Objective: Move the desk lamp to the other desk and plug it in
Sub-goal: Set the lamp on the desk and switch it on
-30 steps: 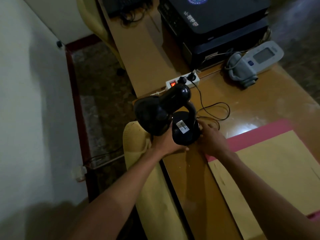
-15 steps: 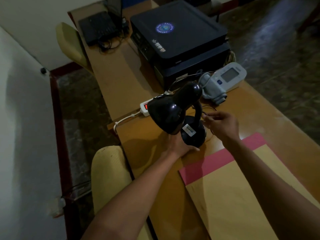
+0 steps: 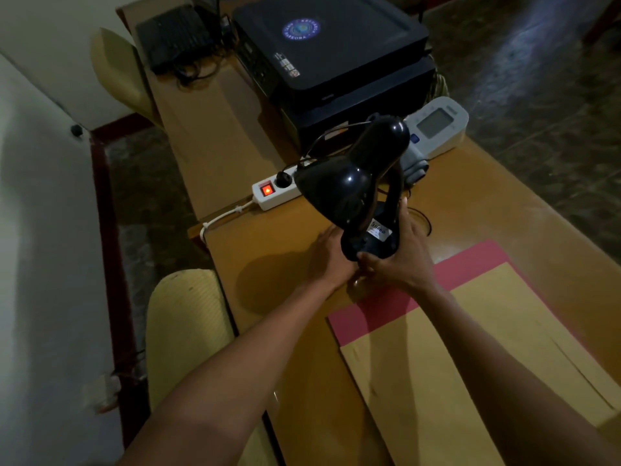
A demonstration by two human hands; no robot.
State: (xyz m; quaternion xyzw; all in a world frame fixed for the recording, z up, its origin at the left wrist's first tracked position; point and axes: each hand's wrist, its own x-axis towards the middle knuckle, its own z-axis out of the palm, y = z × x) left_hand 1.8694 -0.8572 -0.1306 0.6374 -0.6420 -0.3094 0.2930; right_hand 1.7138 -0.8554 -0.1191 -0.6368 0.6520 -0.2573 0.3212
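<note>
The desk lamp (image 3: 361, 193) is a glossy black one with a round base and a curved neck, with a white sticker seen on the base. It's held tilted, the base gripped from both sides above the wooden table (image 3: 504, 203), with the shade aimed down-left.

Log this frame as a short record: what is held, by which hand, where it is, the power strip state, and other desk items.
held object: black desk lamp, tilted, base toward the camera
left hand: on the base's left side
right hand: on the base's right side
location: above the wooden desk
power strip: switch lit red, one plug in
other items: printer, blood pressure monitor, brown envelope
</note>
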